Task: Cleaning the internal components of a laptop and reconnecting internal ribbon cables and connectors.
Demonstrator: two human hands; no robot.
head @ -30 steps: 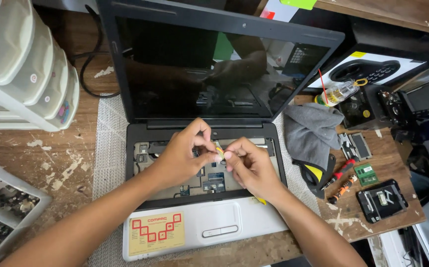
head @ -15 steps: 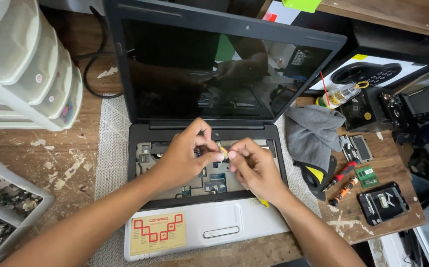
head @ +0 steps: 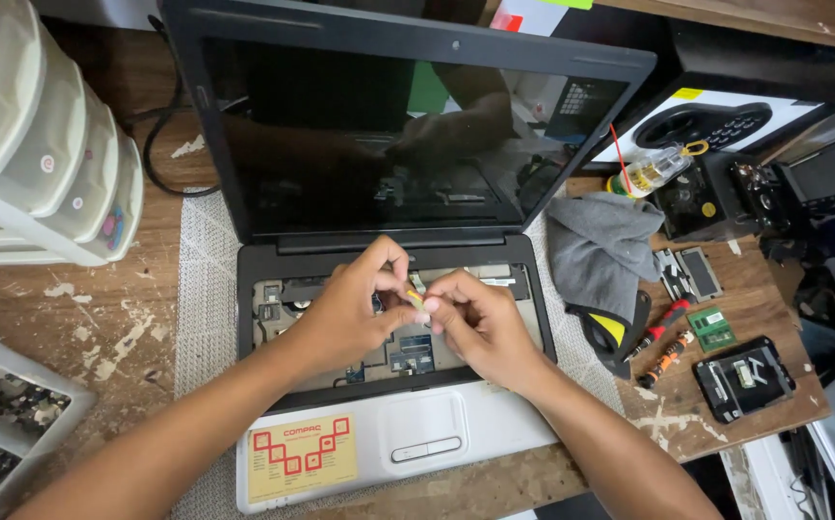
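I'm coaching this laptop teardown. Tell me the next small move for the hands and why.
Probably keep the small yellow piece pinched and ease it gently away from the opened laptop. Left hand and right hand meet fingertip to fingertip on it above the exposed circuit boards, so a jerk could hit them.

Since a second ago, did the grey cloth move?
No. The grey cloth still lies just right of the laptop, beside the small bottle; only the camera shifted slightly.

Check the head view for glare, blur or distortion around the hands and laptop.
Head view: even light, hands sharp; left hand and right hand pinch a small yellow part. The dark laptop screen mirrors the room. Wide-angle bending shows at the white drawers.
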